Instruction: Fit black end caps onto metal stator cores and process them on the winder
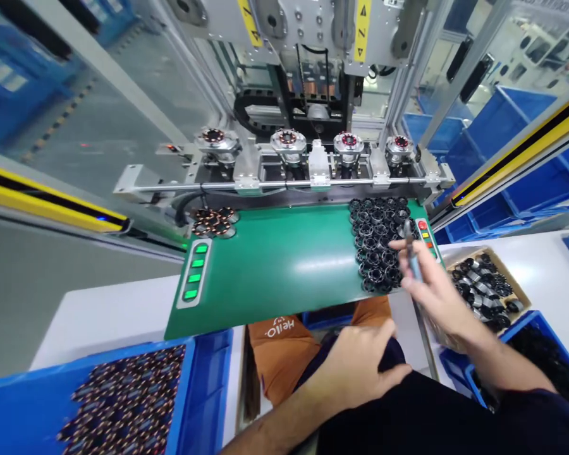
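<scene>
My right hand (429, 287) grips a small pair of pliers (411, 249) with blue-grey handles, slightly blurred, jaws pointing away from me. It hovers by the right side of a block of black plastic rings (377, 240) laid in close rows on the green work mat (284, 265). Over my lap, below the mat's front edge, my left hand (360, 366) is bare of any object, thumb and fingers apart. A small cluster of copper-wound stators (213, 221) lies at the mat's far left.
Four-light button panel (194, 273) on the left; another panel (427, 237) on the right. Behind the mat stand machine fixtures (288, 145) bearing stators. A blue bin (189, 379) of stators sits lower left. At right are a cardboard box (507, 278) and a blue bin (540, 322) of black parts.
</scene>
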A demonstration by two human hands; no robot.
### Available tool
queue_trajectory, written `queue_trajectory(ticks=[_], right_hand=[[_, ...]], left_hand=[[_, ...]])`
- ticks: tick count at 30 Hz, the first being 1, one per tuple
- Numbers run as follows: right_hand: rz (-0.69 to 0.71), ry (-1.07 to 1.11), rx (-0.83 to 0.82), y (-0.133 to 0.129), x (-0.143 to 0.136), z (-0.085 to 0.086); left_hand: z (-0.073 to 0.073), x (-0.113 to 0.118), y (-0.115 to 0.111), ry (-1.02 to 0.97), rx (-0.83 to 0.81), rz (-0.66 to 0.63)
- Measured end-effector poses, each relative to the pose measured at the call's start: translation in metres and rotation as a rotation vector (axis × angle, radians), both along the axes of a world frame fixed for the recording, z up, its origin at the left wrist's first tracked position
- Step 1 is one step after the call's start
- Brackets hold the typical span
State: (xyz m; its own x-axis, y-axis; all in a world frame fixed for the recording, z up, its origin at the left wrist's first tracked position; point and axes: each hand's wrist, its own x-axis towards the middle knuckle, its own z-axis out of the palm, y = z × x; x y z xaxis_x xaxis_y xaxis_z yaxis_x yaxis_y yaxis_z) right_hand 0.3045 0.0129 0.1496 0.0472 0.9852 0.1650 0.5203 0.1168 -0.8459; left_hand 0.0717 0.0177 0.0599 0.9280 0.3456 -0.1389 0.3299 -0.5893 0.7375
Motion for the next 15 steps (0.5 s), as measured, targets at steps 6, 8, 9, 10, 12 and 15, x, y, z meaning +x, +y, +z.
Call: queue_trajectory(ticks=[6, 8, 9, 10, 12, 15], right_hand=[[0.063, -0.622, -0.012, 0.108, 0.124, 0.122], [0.114, -0.806, -0.150, 0.158, 0.142, 0.154], [0.129, -0.908, -0.230, 0.182, 0.148, 0.166], [0.134, -0.993, -0.303, 0.206, 0.153, 0.176], [0.124, -1.104, -0.445, 0.250, 0.161, 0.187], [0.029, -1.064, -0.661, 0.303, 0.170, 0.188]], left_hand=[[-0.057, 0.108, -0.027, 0.387, 0.047, -0.530], [-0.079, 0.143, -0.032, 0.449, 0.109, -0.591], [-0.090, 0.156, -0.033, 0.464, 0.139, -0.605], [-0.099, 0.167, -0.032, 0.468, 0.161, -0.613], [-0.116, 0.180, -0.032, 0.455, 0.188, -0.598], [-0.132, 0.186, -0.034, 0.389, 0.187, -0.515]])
